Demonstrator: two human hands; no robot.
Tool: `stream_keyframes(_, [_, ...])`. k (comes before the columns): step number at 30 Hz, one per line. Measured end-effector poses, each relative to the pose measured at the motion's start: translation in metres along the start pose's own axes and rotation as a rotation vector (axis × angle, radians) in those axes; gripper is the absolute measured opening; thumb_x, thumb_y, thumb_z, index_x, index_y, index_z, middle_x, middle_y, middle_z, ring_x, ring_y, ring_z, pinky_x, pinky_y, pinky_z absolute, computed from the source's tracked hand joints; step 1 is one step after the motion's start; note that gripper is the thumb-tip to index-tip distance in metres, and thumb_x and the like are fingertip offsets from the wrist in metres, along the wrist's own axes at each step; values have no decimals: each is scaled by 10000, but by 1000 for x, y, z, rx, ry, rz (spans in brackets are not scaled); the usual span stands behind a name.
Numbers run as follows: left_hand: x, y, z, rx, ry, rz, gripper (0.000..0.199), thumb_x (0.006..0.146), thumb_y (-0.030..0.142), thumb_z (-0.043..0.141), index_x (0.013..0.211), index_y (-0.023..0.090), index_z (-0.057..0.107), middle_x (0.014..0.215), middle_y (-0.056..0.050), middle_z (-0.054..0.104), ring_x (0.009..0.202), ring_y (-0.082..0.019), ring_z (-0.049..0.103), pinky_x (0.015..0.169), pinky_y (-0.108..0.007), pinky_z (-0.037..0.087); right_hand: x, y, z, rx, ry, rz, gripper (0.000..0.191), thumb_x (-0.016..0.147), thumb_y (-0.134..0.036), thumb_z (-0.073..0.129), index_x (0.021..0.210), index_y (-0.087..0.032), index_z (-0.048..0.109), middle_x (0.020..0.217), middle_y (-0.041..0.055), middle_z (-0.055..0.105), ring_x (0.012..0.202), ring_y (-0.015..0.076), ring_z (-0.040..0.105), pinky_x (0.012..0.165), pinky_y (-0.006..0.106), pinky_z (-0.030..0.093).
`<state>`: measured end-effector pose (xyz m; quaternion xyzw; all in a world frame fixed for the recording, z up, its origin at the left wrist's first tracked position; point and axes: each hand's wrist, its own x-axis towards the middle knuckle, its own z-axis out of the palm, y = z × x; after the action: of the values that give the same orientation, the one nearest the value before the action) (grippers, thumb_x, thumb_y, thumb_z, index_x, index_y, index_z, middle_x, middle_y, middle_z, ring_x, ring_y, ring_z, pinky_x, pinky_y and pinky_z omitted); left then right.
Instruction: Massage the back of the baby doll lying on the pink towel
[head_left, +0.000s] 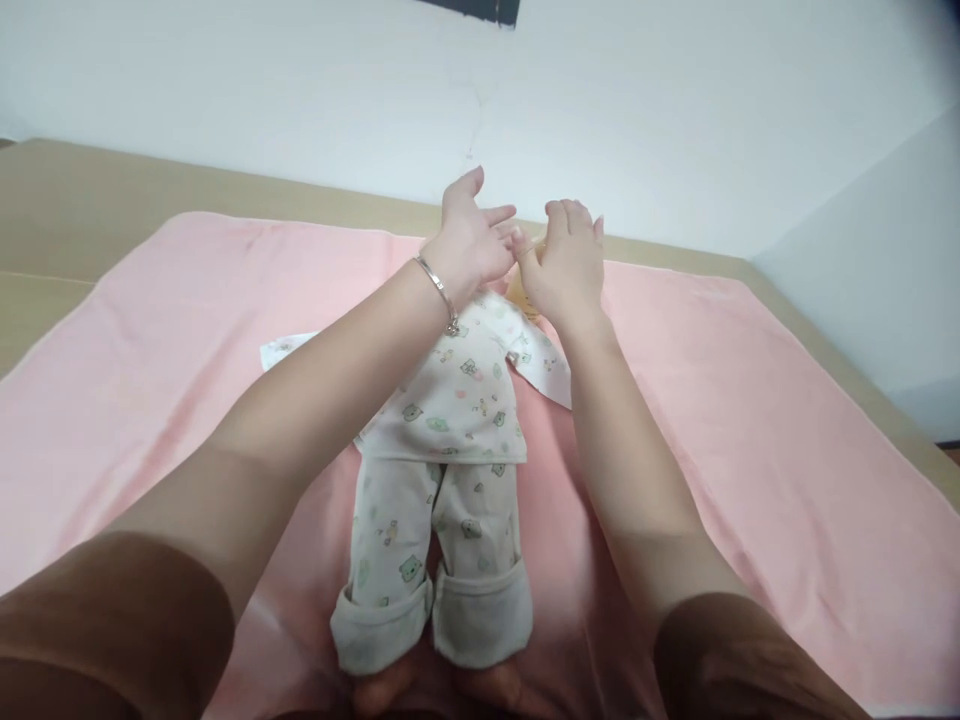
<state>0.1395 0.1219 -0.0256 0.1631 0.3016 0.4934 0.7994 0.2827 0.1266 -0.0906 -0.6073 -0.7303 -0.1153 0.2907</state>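
Note:
A doll-sized shirt [469,385] and matching trousers [472,520], white with small bear prints, lie on a pink cloth [712,420]. The trouser cuffs are turned up, and feet [487,685] show below them. My left hand [480,235], with a silver bracelet [439,290] at the wrist, is over the collar end, palm turned up and fingers apart. Close beside it, my right hand [566,255] is curved, thumb toward the left fingers, round a yellowish translucent bottle [523,292]. Most of that bottle is hidden. Anything above the collar is covered by my hands.
The pink cloth covers much of a light wooden table [82,200]. A white wall [300,90] rises behind the table's far edge. At the top of the view is part of a dark object [487,10] on the wall.

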Motion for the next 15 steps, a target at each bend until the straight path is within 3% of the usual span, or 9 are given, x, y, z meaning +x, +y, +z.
stream_keyframes(5, [-45, 17, -25, 223, 110, 4, 594, 983, 521, 358, 1370, 120, 562, 1312, -200, 668, 1401, -270, 590, 1006, -339, 637, 5, 3, 2, 36, 20, 8, 663, 1031, -676, 358, 1454, -181, 485, 1521, 196, 482, 1499, 385, 353, 1270, 708, 152])
stream_keyframes(9, [-80, 36, -35, 278, 177, 55, 527, 1001, 460, 325, 1242, 116, 643, 1088, -204, 709, 1348, -272, 636, 825, -287, 677, 12, 7, 6, 69, 48, 42, 626, 1035, -687, 335, 1380, -206, 540, 1447, 185, 541, 1479, 398, 385, 1248, 755, 136])
stream_keyframes(12, [-101, 51, -36, 220, 162, 125, 468, 1027, 393, 323, 1169, 104, 661, 1157, -233, 676, 1393, -297, 606, 772, -253, 659, 14, 7, 14, 59, 84, 75, 598, 1048, -649, 307, 1373, -200, 530, 1453, 198, 524, 1488, 403, 363, 1233, 766, 164])
stream_keyframes(15, [-113, 62, -37, 151, 89, 179, 481, 1055, 370, 273, 1187, 65, 621, 1313, -257, 609, 1443, -306, 556, 856, -259, 629, 12, 5, 22, 60, 144, 74, 542, 1061, -574, 272, 1379, -208, 513, 1459, 211, 511, 1476, 387, 352, 1227, 747, 183])
